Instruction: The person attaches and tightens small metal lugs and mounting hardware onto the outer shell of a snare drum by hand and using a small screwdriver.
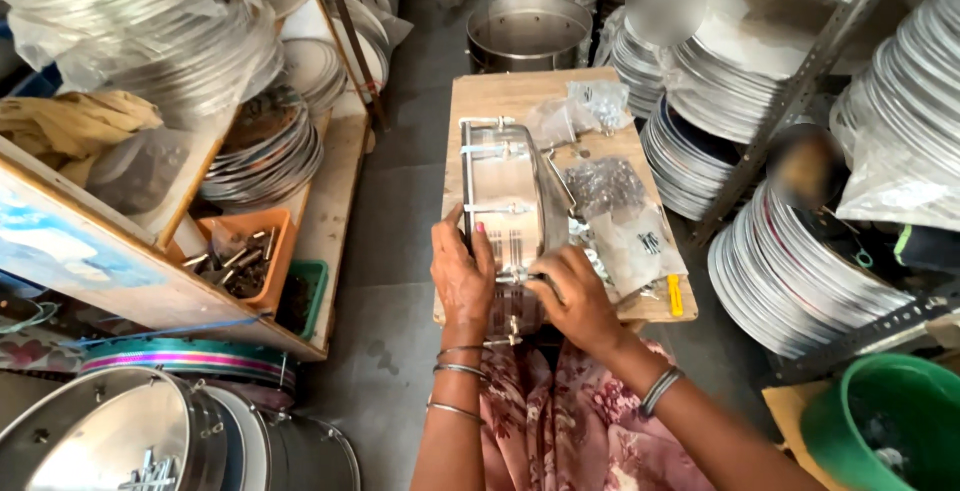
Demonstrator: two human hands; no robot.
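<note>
A shiny metal drum shell (510, 201) lies on its side on a wooden board (500, 96), its rim hoops and tension brackets facing me. My left hand (460, 276) grips the drum's near left edge, fingers wrapped over the rim. My right hand (575, 301) presses on the near right side, fingers pinched at a small metal fitting on the shell. Whether it holds a tool is hidden by the fingers. Both wrists wear metal bangles.
Clear plastic bags of small metal hardware (625, 221) and a yellow tool (676, 296) lie on the board's right. Stacks of metal discs (790, 271) fill racks on both sides. An orange tray of bolts (240, 261), large steel pots (528, 31), finished drums (130, 431) and a green bucket (890, 421) surround me.
</note>
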